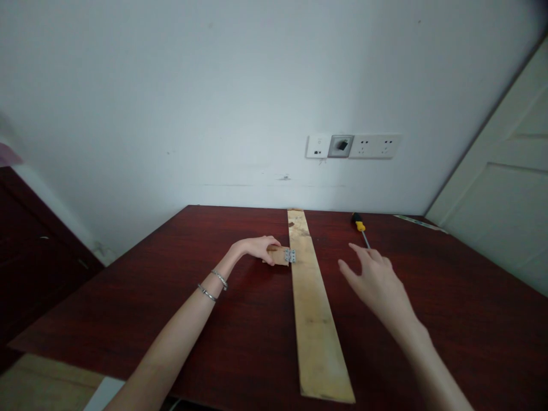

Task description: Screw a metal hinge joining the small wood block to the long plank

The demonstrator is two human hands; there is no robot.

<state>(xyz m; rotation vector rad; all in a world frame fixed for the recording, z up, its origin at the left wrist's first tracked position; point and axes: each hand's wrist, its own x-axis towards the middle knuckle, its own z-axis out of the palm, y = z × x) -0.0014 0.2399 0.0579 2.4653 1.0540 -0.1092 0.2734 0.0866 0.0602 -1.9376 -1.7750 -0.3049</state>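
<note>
A long pale wooden board [314, 308] lies lengthwise on the dark red table [240, 348]. At its left edge a small metal hinge [290, 256] spans the board and a short wooden block [280, 257]. My left hand [260, 248] grips that block, thumb on the near side and fingers on the far side. To the right of the board, my right hand [374, 279] hovers with thumb and fingers apart and nothing in it. Just beyond its fingers lies a screwdriver [359, 224] with a black and yellow handle, the shaft pointing toward the hand.
A flat narrow strip [422, 222] lies at the table's back right corner. Behind the table is a white wall with a row of sockets [353, 146]. A white panelled door [505, 165] stands at the right.
</note>
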